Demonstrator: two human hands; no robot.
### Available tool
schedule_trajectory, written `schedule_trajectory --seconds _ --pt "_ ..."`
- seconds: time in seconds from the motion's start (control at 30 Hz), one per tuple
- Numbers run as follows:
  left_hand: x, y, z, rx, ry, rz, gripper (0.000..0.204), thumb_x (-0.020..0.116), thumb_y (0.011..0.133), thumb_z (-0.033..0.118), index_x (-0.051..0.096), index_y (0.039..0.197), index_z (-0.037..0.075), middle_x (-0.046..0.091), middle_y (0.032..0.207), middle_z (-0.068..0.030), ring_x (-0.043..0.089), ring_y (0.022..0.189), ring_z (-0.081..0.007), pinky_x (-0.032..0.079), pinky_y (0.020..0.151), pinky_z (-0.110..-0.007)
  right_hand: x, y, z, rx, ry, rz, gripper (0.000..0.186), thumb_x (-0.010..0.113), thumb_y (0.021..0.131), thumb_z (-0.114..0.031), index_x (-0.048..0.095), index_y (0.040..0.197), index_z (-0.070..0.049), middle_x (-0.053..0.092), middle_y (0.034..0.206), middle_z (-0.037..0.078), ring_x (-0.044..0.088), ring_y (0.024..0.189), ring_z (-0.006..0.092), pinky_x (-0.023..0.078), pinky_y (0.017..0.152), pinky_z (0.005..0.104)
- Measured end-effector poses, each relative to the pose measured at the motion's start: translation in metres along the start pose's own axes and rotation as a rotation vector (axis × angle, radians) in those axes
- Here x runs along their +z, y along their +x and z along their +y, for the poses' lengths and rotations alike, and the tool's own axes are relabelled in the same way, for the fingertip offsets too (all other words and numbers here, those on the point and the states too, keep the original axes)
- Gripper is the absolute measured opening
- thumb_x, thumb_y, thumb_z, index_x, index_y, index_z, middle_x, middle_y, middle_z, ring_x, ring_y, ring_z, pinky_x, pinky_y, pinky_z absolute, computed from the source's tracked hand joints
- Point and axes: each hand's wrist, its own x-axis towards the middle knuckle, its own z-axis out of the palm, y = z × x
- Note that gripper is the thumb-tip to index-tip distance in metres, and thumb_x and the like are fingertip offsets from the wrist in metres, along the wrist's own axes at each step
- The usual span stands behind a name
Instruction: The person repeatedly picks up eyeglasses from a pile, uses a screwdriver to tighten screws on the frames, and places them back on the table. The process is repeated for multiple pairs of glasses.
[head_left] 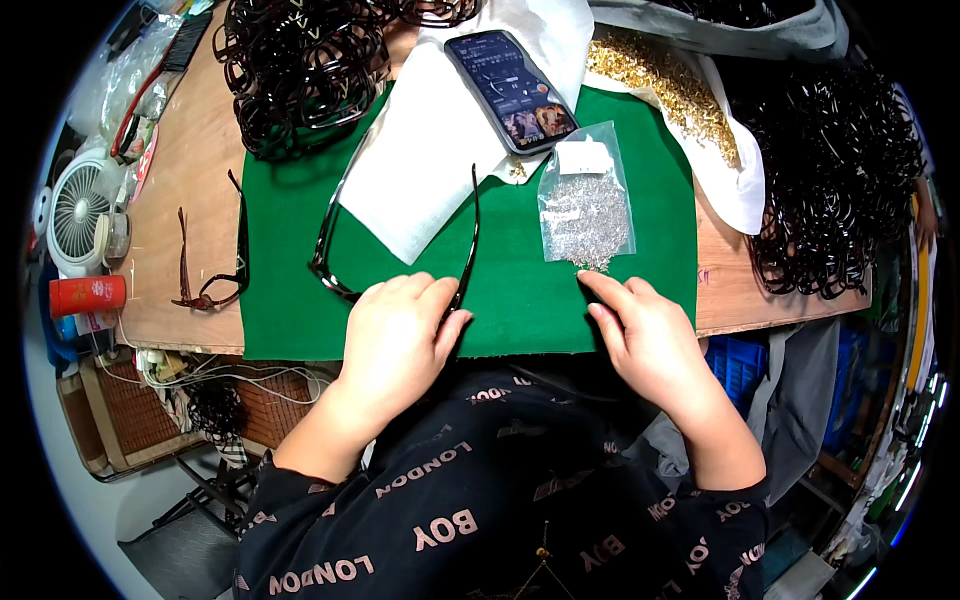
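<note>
My left hand (395, 330) is closed on a dark eyeglass frame (320, 268), near the front edge of a green mat (540, 315). The frame's two temples stick out away from me, unfolded, and my fingers hide part of its front. My right hand (645, 325) reaches its index finger to small silver metal pieces (592, 264) spilled at the near end of a clear plastic bag (585, 215). The thumb is apart from that finger. More of the tiny silver pieces fill the bag, which has a white label.
Another eyeglass frame (240, 270) lies left on the wooden table (180, 200). Dark frames are heaped at the back left (300, 70) and right (825, 180). A phone (512, 90) rests on white cloth (410, 190); gold pieces (670, 90) sit behind. A fan (82, 205) stands left.
</note>
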Motion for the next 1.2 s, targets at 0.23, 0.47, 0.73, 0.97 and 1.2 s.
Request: schedule_trajectory --seconds 0.23,0.47,0.73,0.97,1.2 --pt "-0.039 -0.029 -0.010 0.274 -0.572 0.468 0.040 0.069 0.069 0.010 0.056 0.105 0.000 0.059 0.066 -0.0056 0.051 0.058 -0.0178 0.036 0.058 -0.031 0.006 -0.004 -0.001 0.039 -0.077 0.023 0.026 0.053 0.084 -0.016 0.056 0.110 -0.012 0.052 0.073 0.015 0.057 0.062 0.0313 0.047 0.055 0.0389" --pt "0.028 -0.003 -0.015 0.301 -2.389 -0.184 0.039 0.046 0.090 0.023 0.044 0.125 0.005 0.052 0.065 -0.0001 0.034 0.056 -0.0099 0.030 0.057 -0.026 -0.016 -0.002 -0.014 0.231 0.866 -0.307 0.027 0.049 0.089 -0.014 0.053 0.116 -0.010 0.056 0.075 0.006 0.050 0.047 0.0124 0.039 0.043 0.0231" --pt "0.077 0.007 0.000 -0.088 -2.648 -0.491 0.039 0.044 0.090 0.024 0.045 0.120 -0.001 0.040 0.058 0.0001 0.032 0.051 -0.0094 0.031 0.052 -0.024 -0.005 0.002 -0.025 0.363 1.643 -0.747 0.038 0.040 0.093 -0.022 0.037 0.127 -0.005 0.054 0.078 0.006 0.045 0.039 0.0089 0.033 0.035 0.0182" --pt "0.085 0.002 -0.008 -0.142 -2.556 -0.484 0.043 0.049 0.088 0.024 0.043 0.123 0.000 0.057 0.108 -0.0224 0.040 0.053 -0.0050 0.034 0.056 -0.023 0.002 0.008 -0.034 0.406 1.693 -0.735 0.036 0.038 0.093 -0.020 0.038 0.126 -0.005 0.053 0.079 0.006 0.050 0.046 0.0095 0.036 0.037 0.0188" --pt "0.083 0.007 -0.005 -0.085 -2.621 -0.576 0.043 0.050 0.087 0.023 0.043 0.123 0.000 0.057 0.108 -0.0216 0.056 0.063 -0.0155 0.048 0.064 -0.032 0.002 0.005 -0.034 0.416 1.735 -0.708 0.032 0.039 0.094 -0.022 0.041 0.121 -0.004 0.055 0.085 0.007 0.050 0.047 0.0101 0.036 0.036 0.0191"
